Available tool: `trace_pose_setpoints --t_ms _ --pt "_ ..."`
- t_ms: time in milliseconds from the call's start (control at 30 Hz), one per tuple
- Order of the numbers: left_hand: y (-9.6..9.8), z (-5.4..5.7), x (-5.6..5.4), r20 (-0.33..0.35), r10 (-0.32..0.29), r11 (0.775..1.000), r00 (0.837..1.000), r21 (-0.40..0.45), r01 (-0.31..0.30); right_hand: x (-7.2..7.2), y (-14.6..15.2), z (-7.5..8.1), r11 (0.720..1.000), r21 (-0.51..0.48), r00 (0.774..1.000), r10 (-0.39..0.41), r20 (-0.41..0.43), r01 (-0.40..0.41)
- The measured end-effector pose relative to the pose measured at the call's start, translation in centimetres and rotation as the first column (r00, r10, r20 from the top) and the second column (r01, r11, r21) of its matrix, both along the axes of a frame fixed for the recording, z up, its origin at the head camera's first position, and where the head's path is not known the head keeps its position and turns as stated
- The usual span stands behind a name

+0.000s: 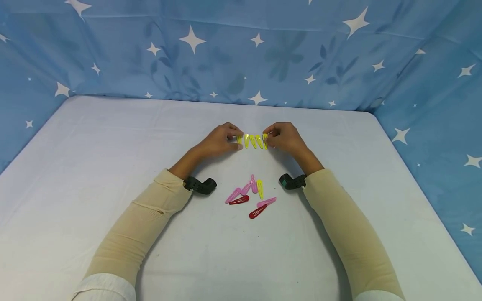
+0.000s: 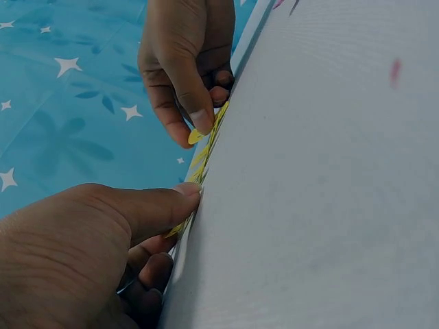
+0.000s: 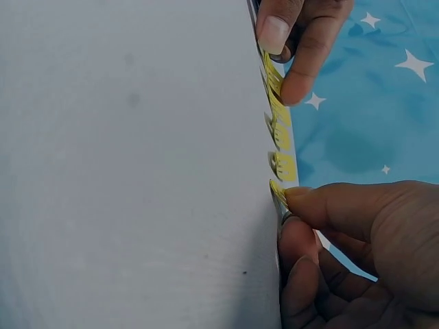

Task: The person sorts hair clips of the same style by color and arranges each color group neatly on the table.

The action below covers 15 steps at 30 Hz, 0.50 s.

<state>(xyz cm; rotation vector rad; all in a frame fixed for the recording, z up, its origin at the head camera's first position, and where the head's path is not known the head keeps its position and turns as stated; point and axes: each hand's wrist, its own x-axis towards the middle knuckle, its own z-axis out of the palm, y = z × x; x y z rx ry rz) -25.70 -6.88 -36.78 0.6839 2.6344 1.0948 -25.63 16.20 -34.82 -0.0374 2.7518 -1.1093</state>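
Yellow snap hair clips stand side by side in a short row on the white table in the head view. At the row's left end, my left hand holds a yellow hair clip between thumb and finger. My right hand pinches the yellow hair clip at the right end. Three more lie between the hands. In the right wrist view, the right thumb and finger grip the tip of the near clip, and the left hand spans the far one.
Nearer the body lies a loose group: several pink hair clips, one yellow hair clip and two red hair clips. A blue star-printed curtain hangs behind the white table. Black wrist cameras stick out from both wrists.
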Motion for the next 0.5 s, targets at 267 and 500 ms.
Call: trace_pose_setpoints --t_ms 267,500 --pt "0.08 -0.06 -0.01 -0.003 -0.003 1.000 1.000 -0.003 0.003 -0.13 0.12 -0.24 1.000 0.020 1.000 0.001 -0.007 -0.001" --pt "0.05 -0.02 0.02 -0.010 -0.002 1.000 1.000 -0.002 0.002 -0.20 0.09 -0.21 0.999 0.038 1.000 -0.010 0.000 0.010"
